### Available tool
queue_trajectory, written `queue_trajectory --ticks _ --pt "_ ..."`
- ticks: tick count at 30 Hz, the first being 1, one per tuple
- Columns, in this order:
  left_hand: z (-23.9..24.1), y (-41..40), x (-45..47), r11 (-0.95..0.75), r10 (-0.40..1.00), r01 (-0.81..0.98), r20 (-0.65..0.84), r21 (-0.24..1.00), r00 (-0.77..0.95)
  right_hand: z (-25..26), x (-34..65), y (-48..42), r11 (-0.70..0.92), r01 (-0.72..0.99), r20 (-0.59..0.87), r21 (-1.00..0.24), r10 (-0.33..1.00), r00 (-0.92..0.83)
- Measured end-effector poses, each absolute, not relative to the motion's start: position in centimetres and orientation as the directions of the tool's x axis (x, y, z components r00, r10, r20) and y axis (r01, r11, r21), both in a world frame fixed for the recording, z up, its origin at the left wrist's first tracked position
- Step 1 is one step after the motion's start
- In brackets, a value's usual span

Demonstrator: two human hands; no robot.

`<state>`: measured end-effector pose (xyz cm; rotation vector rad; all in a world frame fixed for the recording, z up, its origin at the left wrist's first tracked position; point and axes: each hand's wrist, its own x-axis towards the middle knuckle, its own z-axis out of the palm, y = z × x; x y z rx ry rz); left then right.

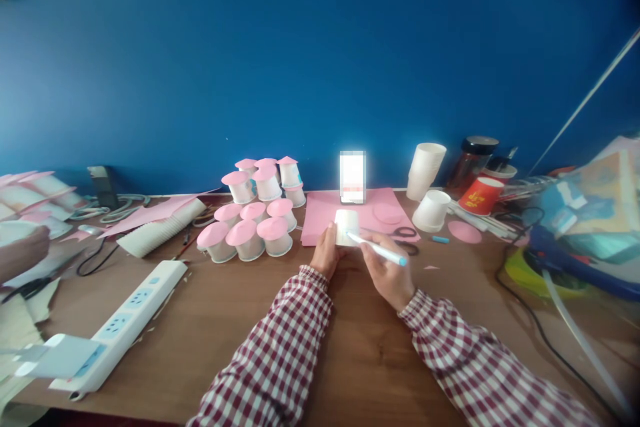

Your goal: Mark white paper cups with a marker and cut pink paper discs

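A white paper cup (346,221) is held upside down near the middle of the table, with my left hand (326,253) wrapped round its left side. In my right hand (389,273) is a blue-ended marker (383,250), its tip touching or very close to the cup's side. Behind the cup lie pink paper sheets (320,217) with a cut pink circle (387,213) on top. Dark-handled scissors (406,233) rest just right of the sheets. A small blue marker cap (441,239) lies farther right.
Several cups with pink cone roofs (244,233) stand left of the sheets. White cups (432,211), a red cup (481,195) and a glue gun (575,260) are on the right. A power strip (127,320) and another person's hand (25,250) are at left.
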<state>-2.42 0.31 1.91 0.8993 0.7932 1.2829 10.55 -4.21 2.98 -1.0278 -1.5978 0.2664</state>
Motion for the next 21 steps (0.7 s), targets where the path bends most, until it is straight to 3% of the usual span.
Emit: queue_trajectory --ticks 21 --pt "1.48 0.36 -2.44 0.044 0.991 -0.423 0.014 0.905 0.132 3.04 10.37 -4.2 0.596 0.505 0.705 -0.625 0.709 0.035"
